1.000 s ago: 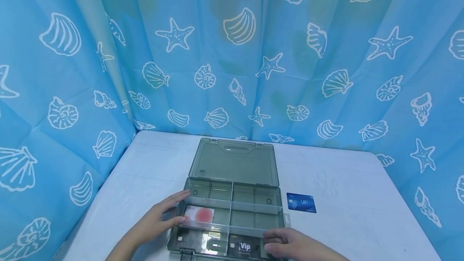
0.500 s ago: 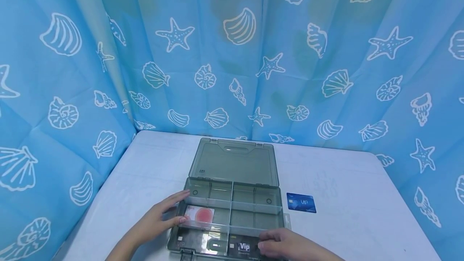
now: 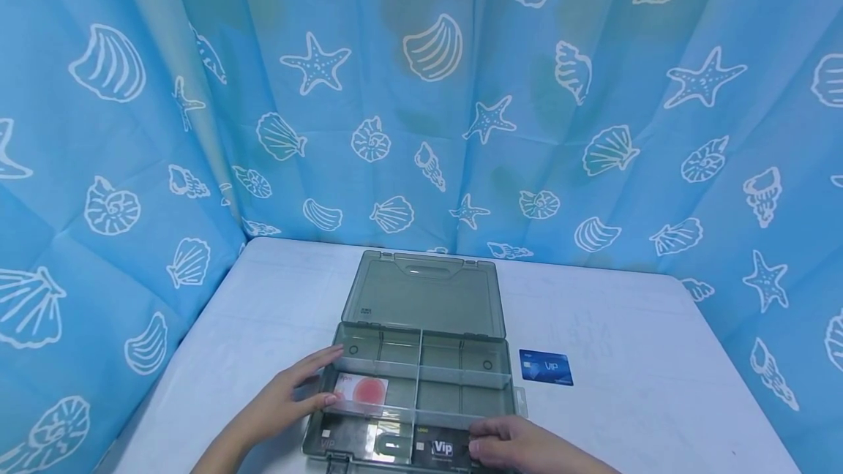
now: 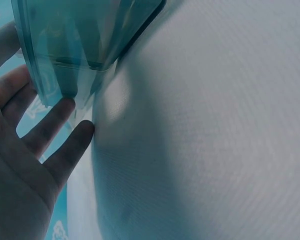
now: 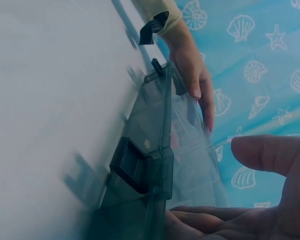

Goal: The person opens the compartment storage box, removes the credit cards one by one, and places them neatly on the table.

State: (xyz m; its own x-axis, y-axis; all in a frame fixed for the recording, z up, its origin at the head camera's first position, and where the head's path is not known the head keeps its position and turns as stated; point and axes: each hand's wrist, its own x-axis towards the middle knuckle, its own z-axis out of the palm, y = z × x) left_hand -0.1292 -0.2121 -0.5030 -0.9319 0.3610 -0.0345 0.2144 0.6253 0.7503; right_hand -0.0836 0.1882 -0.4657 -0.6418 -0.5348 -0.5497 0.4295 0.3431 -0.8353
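Note:
A green see-through divided box [image 3: 461, 393] lies with its lid [image 3: 424, 291] folded back behind it. My left hand [image 3: 290, 393] rests against the box's left side, fingers stretched along the wall and thumb near its rim; the left wrist view shows them spread. My right hand [image 3: 510, 441] reaches into the front right compartment, fingertips right at the end of a black Vip card [image 3: 440, 448]. From the right wrist, its thumb stands apart from its straight fingers. A second black VIP card [image 3: 345, 437] lies front left, and a white card with a red disc [image 3: 362, 389] sits behind it.
To the right of the box a blue VIP card [image 3: 546, 367] lies on the white table [image 3: 632, 386]. Dark latches [image 5: 132, 165] jut from the box's front. A blue curtain with shell prints [image 3: 395, 93] hangs behind the table and along its sides.
My right hand has shifted slightly left over the front right compartment, closer to the Vip card's printing. The left hand and the box keep their places.

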